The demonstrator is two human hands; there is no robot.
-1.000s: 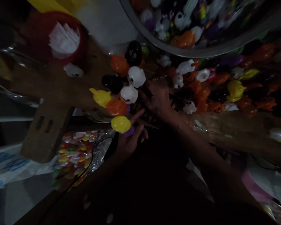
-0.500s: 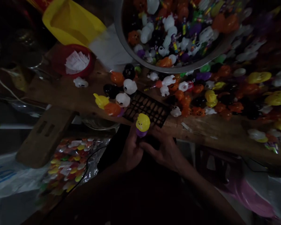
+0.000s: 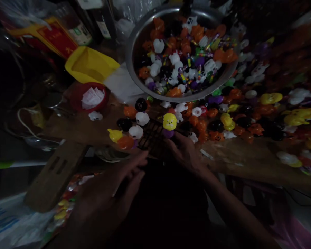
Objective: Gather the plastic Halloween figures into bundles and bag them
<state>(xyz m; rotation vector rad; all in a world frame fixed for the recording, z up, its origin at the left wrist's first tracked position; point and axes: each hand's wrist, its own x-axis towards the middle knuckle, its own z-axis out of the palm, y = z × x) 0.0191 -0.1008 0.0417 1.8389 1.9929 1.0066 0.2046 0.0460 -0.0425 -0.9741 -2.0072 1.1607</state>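
Observation:
Between the fingertips of my right hand (image 3: 185, 152) stands a small plastic toy with a yellow animal-face head (image 3: 169, 121) and a purple base (image 3: 168, 133). It is upright over the right part of a dark slotted tray (image 3: 152, 136). My left hand (image 3: 121, 183) is apart from the toy, nearer to me and to the left. Its fingers are stretched out, with the thumb apart from them. Just beyond it, several toys are clustered at the tray's left side, including a white round-headed one (image 3: 136, 132) and an orange one (image 3: 125, 142).
A large metal bowl (image 3: 131, 65) heaped with small toys stands behind. More toys spread across the right side of the wooden table (image 3: 238, 155). At left are a red bowl (image 3: 106, 98) of paper slips (image 3: 92, 98), a yellow scoop-like container (image 3: 90, 65) and a slotted wooden board (image 3: 52, 180).
The yellow-and-purple toy has moved forward and slightly right with my right hand. My left hand has come away from it, back toward me and left. The view has tilted up.

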